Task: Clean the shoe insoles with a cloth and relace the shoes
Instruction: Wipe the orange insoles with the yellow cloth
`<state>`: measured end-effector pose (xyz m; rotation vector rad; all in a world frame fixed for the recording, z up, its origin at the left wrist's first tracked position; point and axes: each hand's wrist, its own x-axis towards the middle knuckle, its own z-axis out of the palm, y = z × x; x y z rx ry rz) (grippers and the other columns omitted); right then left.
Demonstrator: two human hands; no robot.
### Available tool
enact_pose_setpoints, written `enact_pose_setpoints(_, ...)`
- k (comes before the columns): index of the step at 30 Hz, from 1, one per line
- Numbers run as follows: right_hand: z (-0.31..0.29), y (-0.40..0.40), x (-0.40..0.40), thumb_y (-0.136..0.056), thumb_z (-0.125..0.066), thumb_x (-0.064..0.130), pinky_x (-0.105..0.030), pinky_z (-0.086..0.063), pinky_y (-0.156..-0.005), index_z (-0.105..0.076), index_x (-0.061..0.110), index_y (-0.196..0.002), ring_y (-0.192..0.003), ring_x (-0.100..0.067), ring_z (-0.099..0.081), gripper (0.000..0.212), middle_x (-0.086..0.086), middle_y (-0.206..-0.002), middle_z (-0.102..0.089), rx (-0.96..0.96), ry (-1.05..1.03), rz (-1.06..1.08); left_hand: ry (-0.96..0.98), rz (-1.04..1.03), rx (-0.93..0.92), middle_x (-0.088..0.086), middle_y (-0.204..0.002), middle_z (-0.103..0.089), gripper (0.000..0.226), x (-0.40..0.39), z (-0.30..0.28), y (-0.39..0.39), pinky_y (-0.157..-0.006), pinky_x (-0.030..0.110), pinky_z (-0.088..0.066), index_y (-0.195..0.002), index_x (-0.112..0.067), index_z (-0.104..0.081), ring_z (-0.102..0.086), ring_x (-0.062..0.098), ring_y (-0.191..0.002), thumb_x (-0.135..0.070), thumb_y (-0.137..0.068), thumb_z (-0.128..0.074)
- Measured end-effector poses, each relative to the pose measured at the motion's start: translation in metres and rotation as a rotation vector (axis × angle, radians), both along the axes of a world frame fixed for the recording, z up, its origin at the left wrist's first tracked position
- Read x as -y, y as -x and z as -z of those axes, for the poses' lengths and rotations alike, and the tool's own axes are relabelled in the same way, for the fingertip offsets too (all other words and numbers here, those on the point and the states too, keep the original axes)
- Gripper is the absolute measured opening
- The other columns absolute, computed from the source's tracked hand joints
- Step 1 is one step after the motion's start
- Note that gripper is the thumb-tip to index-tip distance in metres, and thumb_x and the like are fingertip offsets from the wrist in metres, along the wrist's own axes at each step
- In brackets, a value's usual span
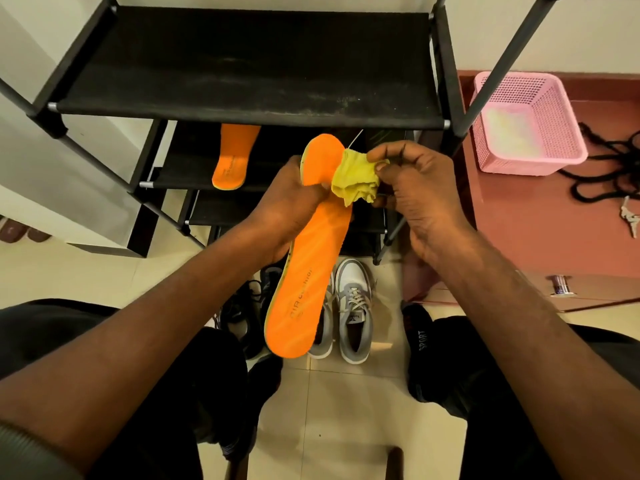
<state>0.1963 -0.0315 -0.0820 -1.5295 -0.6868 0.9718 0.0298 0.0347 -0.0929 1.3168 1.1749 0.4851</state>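
My left hand [287, 209] grips an orange insole [308, 271] around its middle and holds it up in front of the rack, toe end pointing away. My right hand [419, 199] pinches a crumpled yellow cloth [353, 185] against the insole's upper right edge. A second orange insole [232, 157] lies on a lower shelf of the rack. On the floor below stands a grey and white pair of shoes [353, 313] with laces, partly hidden by the held insole. A black shoe [242, 317] lies left of them.
A black shoe rack [249, 64] fills the view ahead, its top shelf dusty. A pink basket [526, 123], black laces [613, 168] and keys [628, 220] sit on the reddish surface at right. My knees and black socks frame the tiled floor.
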Motion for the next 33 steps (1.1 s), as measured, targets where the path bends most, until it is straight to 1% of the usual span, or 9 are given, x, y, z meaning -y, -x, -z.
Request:
enact_pose_setpoints(3, 0.0, -0.002, -0.001, -0.099, -0.063, 0.002, -0.024, -0.057, -0.061, -0.078, 0.013, -0.098, -0.08, -0.016, -0.072, 0.018, -0.008, -0.099, -0.078, -0.047, 0.018, -0.035, -0.242, 0.111, -0.124, -0.004, -0.111, -0.065, 0.086, -0.002, 0.004, 0.006, -0.073, 0.017, -0.057, -0.162, -0.035, -0.015, -0.067, 0.004, -0.094, -0.006, -0.098, -0.066)
enact_pose_setpoints(6, 0.0, -0.008, -0.002, -0.097, -0.07, 0.009, -0.024, -0.056, -0.059, -0.078, 0.01, -0.106, -0.081, -0.016, -0.071, 0.012, -0.009, -0.098, -0.079, -0.12, 0.059, -0.089, -0.265, 0.115, -0.108, -0.006, -0.125, -0.063, 0.067, -0.004, -0.002, 0.007, -0.078, 0.026, -0.056, -0.144, -0.037, -0.052, -0.064, 0.01, -0.104, 0.008, -0.094, -0.055)
enact_pose_setpoints(9, -0.002, -0.017, -0.003, -0.096, -0.071, 0.01, -0.022, -0.054, -0.059, -0.077, 0.009, -0.111, -0.083, -0.016, -0.069, 0.016, -0.008, -0.098, -0.079, -0.144, 0.097, -0.14, -0.156, 0.059, -0.077, -0.013, -0.115, -0.071, 0.05, 0.0, -0.01, 0.001, -0.093, 0.032, -0.053, -0.111, -0.023, -0.078, -0.063, 0.006, -0.107, 0.011, -0.093, -0.047)
enact_pose_setpoints(14, -0.005, -0.024, -0.005, -0.1, -0.062, 0.003, -0.022, -0.055, -0.06, -0.075, 0.01, -0.118, -0.091, -0.019, -0.07, 0.023, -0.011, -0.109, -0.078, -0.165, 0.112, -0.234, -0.021, 0.016, 0.009, -0.014, -0.11, -0.075, 0.028, 0.003, -0.014, -0.002, -0.106, 0.038, -0.046, -0.104, -0.023, -0.082, -0.064, -0.001, -0.109, -0.033, -0.105, -0.056)
enact_pose_setpoints(17, -0.004, -0.022, -0.004, -0.099, -0.057, -0.005, -0.023, -0.056, -0.064, -0.073, 0.012, -0.123, -0.094, -0.018, -0.07, 0.033, -0.009, -0.112, -0.077, -0.151, 0.086, -0.309, 0.058, 0.041, 0.007, -0.001, -0.108, -0.079, 0.037, 0.007, -0.01, -0.003, -0.103, 0.049, -0.052, -0.102, -0.018, -0.082, -0.072, 0.017, -0.108, -0.049, -0.098, -0.064)
enact_pose_setpoints(23, -0.002, -0.02, -0.003, -0.092, -0.067, -0.008, -0.025, -0.056, -0.068, -0.077, 0.015, -0.116, -0.087, -0.018, -0.067, 0.035, -0.012, -0.116, -0.075, -0.009, 0.027, -0.345, 0.336, -0.083, 0.169, 0.014, -0.111, -0.078, 0.038, 0.013, -0.013, -0.006, -0.102, 0.05, -0.056, -0.122, -0.004, -0.071, -0.075, 0.028, -0.105, -0.03, -0.094, -0.074)
enact_pose_setpoints(27, 0.0, -0.022, -0.004, -0.084, -0.076, -0.009, -0.03, -0.063, -0.081, -0.079, 0.015, -0.107, -0.097, -0.024, -0.07, 0.033, 0.003, -0.127, -0.065, 0.262, -0.017, -0.377, 0.448, -0.121, 0.237, 0.017, -0.119, -0.075, 0.04, 0.007, -0.013, -0.004, -0.097, 0.052, -0.058, -0.131, -0.006, -0.066, -0.074, 0.032, -0.109, -0.027, -0.096, -0.071)
enact_pose_setpoints(30, 0.005, -0.022, -0.006, -0.081, -0.085, 0.005, -0.04, -0.057, -0.102, -0.081, 0.022, -0.104, -0.116, -0.011, -0.064, 0.029, 0.008, -0.125, -0.063, 0.409, -0.017, -0.406, 0.463, -0.118, 0.245, 0.017, -0.119, -0.075, 0.043, 0.005, -0.013, -0.002, -0.094, 0.052, -0.059, -0.132, -0.007, -0.065, -0.074, 0.033, -0.108, -0.029, -0.096, -0.071)
enact_pose_setpoints(33, 0.008, -0.02, -0.009, -0.085, -0.084, 0.017, -0.04, -0.056, -0.101, -0.081, 0.02, -0.101, -0.111, -0.008, -0.066, 0.016, 0.007, -0.117, -0.069, 0.468, -0.054, -0.383, 0.463, -0.11, 0.236, 0.018, -0.118, -0.075, 0.044, 0.003, -0.011, -0.001, -0.095, 0.055, -0.058, -0.13, -0.006, -0.066, -0.074, 0.034, -0.107, -0.031, -0.095, -0.072)
